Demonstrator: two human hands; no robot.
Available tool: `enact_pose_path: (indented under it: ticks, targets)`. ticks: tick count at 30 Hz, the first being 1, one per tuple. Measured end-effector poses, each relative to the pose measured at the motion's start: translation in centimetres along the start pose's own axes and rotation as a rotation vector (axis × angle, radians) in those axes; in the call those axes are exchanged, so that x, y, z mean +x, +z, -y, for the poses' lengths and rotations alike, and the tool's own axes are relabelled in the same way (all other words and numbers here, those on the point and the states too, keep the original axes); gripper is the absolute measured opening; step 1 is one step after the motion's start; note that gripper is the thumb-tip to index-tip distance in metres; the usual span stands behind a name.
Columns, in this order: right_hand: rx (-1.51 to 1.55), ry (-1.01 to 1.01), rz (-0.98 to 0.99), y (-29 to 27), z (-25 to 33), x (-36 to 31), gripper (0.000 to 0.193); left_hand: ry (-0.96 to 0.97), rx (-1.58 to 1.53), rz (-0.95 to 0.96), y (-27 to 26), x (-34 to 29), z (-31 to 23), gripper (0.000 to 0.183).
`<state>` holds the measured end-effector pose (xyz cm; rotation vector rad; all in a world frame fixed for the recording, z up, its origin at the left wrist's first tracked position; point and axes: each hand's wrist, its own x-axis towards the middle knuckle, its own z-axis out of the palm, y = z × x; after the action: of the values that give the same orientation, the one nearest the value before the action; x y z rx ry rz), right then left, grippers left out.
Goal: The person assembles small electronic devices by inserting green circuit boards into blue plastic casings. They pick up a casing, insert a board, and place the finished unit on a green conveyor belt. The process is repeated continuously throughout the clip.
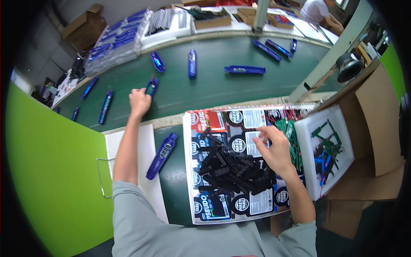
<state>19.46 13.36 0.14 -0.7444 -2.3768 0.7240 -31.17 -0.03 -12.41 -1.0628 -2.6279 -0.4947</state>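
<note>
My left hand (140,102) reaches out over the green work surface, its fingers closed at the near side of a blue plastic casing (151,87) with a circuit board and thin wires showing. Above a printed sheet (201,214) hangs my right hand (274,147), fingers loosely curved, thumb apart, nothing seen in it. Just left of it lies a heap of small black plastic parts (233,169). Green circuit boards with red wires (290,137) lie to its right. Nearer to me, between my arms, rests another blue casing (162,156).
More blue casings (192,64) are spread along the green surface (205,88). At the right, a white foam tray (308,171) holds boards and blue parts beside an open cardboard box (376,128). A metal post (317,73) rises at the right. Another person (319,10) sits far right.
</note>
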Motion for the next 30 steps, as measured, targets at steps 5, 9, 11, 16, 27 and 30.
enact_pose_path:
  ticks: [5,9,11,16,27,30]
  targets:
    - [-0.024,0.016,0.111,0.8,-0.8,1.0,0.016,0.134,0.021,-0.181,-4.1,0.8,-2.7,0.045]
    - [0.022,-0.067,0.242,2.4,-0.9,1.9,0.012,0.248,-0.109,-0.160,-3.9,4.6,-8.0,0.042]
    - [0.053,-0.113,0.300,3.6,-0.5,2.3,0.013,0.237,-0.228,-0.099,-2.0,6.7,-11.8,0.039]
    - [0.052,-0.180,0.341,6.7,2.2,4.2,0.020,0.037,-0.127,0.045,2.3,8.2,-20.8,0.055]
    - [0.295,0.082,0.330,7.0,0.5,3.8,0.029,-0.009,-0.470,0.133,2.6,7.7,-16.5,0.032]
    - [0.323,0.052,0.256,5.3,-0.3,3.1,0.034,-0.096,-1.088,0.344,-1.0,2.3,-18.6,0.033]
